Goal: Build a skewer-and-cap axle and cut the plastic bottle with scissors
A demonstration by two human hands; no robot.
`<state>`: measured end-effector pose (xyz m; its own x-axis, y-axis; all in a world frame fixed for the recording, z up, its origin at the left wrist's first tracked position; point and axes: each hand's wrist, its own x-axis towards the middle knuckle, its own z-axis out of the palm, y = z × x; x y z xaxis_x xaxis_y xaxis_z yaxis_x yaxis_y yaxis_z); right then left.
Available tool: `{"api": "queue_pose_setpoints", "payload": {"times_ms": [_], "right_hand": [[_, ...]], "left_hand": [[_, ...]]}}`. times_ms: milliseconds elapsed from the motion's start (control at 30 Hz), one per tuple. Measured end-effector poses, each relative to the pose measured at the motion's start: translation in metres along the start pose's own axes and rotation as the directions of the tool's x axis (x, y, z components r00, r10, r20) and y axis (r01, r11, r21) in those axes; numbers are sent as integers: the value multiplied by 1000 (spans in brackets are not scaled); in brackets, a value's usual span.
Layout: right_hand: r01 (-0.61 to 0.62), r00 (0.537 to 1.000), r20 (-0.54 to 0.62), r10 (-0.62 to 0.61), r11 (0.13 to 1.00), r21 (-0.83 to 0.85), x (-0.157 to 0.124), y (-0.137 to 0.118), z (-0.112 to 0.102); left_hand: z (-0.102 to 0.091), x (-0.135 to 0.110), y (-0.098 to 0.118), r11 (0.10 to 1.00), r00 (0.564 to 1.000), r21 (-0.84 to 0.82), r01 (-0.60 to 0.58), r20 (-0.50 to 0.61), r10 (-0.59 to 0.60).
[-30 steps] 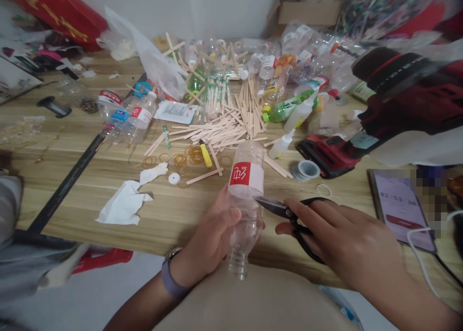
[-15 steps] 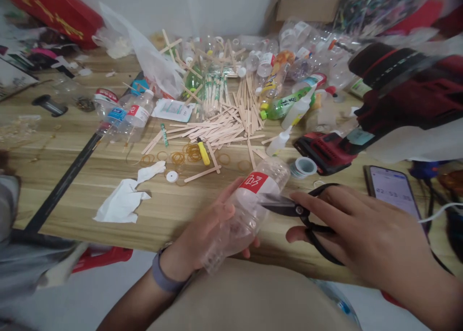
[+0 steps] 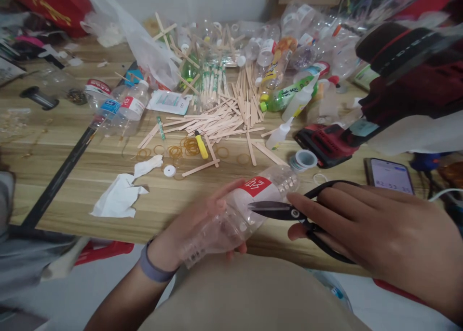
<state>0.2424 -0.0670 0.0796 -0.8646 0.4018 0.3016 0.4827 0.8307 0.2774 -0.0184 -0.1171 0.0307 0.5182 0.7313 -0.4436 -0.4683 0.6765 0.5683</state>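
A clear plastic bottle (image 3: 231, 220) with a red and white label lies tilted across my left hand (image 3: 206, 210), whose fingers wrap round it from behind and below. My right hand (image 3: 365, 229) grips a pair of black-handled scissors (image 3: 294, 213) by the loops. Their dark blades point left and lie over the near side of the bottle, close below the label; I cannot tell whether the tip has pierced the plastic. The bottle's ridged end points up and right, near a small pale spool (image 3: 304, 160) on the table.
Wooden craft sticks (image 3: 220, 121) are heaped mid-table, with rubber bands (image 3: 188, 147) and a yellow-handled tool (image 3: 201, 146) in front. A red and black power drill (image 3: 329, 145) and a phone (image 3: 390, 176) stand right. White tissue (image 3: 121, 196) and upright bottles (image 3: 132, 106) are left.
The bottle has tipped further toward level, its lower end swinging left with my left hand. The scissors stay against its side, blades now pressed together more flatly. The view has shifted slightly.
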Motion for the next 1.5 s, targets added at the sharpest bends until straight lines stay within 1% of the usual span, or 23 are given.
{"api": "queue_pose_setpoints", "payload": {"times_ms": [100, 200, 267, 433, 633, 733, 900, 1067, 1133, 1233, 1333, 1433, 1500], "right_hand": [[36, 999, -36, -37, 999, -28, -4, 3, 1], [78, 996, -46, -80, 996, -43, -4, 5, 1], [88, 995, -44, -90, 995, -45, -3, 7, 1], [109, 994, -24, -110, 993, -35, 0, 10, 1], [170, 985, -13, -170, 985, 7, 1, 15, 1], [185, 983, -10, -185, 982, 23, 2, 15, 2], [206, 979, -6, -206, 978, 36, 0, 22, 5], [165, 985, 37, -166, 986, 21, 0, 33, 3], [183, 982, 43, -184, 983, 19, 4, 34, 1], [216, 976, 13, -217, 975, 49, 13, 33, 0], [266, 964, -9, -266, 959, 101, 23, 32, -1], [320, 947, -14, -322, 934, 160, 28, 32, -1], [318, 947, -21, -320, 930, 183, 29, 32, 0]], "left_hand": [[-1, 1, 1, 1000, 999, 7, 29, 43, -30], [0, 1, 5, 998, 996, 3, 56, 72, -57], [0, 1, 8, 995, 991, -7, 97, 98, -96], [-3, 1, 14, 986, 971, 17, 167, 173, -167], [-13, 3, 12, 975, 947, -43, 219, 250, -201], [-17, 4, 11, 969, 926, -47, 241, 310, -215], [-20, 5, 13, 968, 921, 2, 252, 305, -241], [-26, 9, 15, 948, 871, 11, 318, 392, -297], [-27, 10, 15, 946, 865, 1, 325, 404, -297], [-27, 9, 15, 941, 856, -34, 336, 427, -291], [-27, 9, 13, 934, 835, -57, 352, 470, -286], [-29, 10, 13, 919, 808, -59, 391, 500, -312], [-30, 11, 12, 909, 802, -63, 411, 498, -329]]}}
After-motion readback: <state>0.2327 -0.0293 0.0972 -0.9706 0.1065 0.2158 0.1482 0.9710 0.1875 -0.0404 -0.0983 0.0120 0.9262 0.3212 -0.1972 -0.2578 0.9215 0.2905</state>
